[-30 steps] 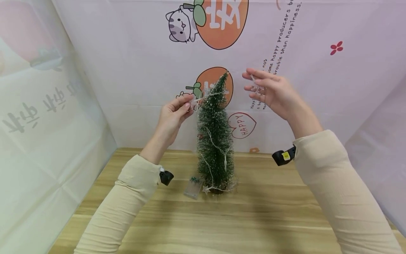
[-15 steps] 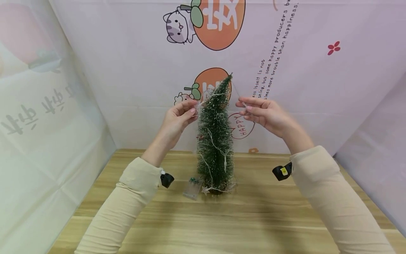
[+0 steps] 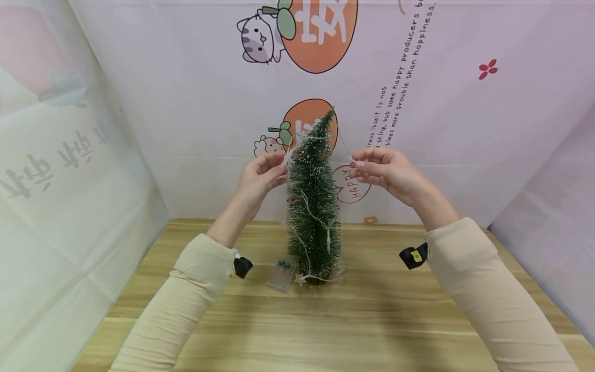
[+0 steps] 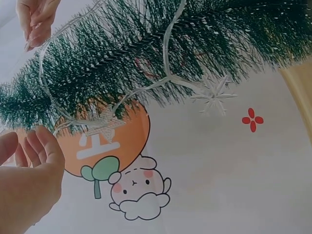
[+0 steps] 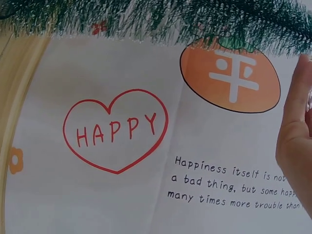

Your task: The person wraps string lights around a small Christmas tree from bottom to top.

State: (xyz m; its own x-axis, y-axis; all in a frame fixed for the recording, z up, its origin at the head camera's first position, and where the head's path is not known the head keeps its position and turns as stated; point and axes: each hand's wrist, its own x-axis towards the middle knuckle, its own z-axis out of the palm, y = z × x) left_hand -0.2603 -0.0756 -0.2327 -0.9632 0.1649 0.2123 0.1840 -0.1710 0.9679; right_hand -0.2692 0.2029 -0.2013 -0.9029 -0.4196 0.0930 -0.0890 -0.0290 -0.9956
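A small green Christmas tree (image 3: 313, 196) with frosted tips stands upright on the wooden table, its top leaning right. A string of lights (image 4: 168, 46) with clear wire winds round it and carries a star (image 4: 105, 124) and a snowflake-shaped light (image 4: 214, 96). My left hand (image 3: 255, 178) is at the tree's upper left, its fingertips beside the star and touching or nearly touching the wire. Right of the tree, my right hand (image 3: 392, 173) pinches the end of the string, which runs up to the treetop. What lies behind its fingers is hidden.
A clear battery box (image 3: 281, 276) lies by the tree's foot, left of another star light (image 3: 300, 279). Behind the tree hangs a printed cloth (image 3: 441, 129), and further cloth closes off both sides. Bare wooden table (image 3: 297, 330) shows in front.
My right hand has come down and in towards the tree with the end of the string. My left hand has dropped slightly, and the wire it held taut now hangs closer to the tree.
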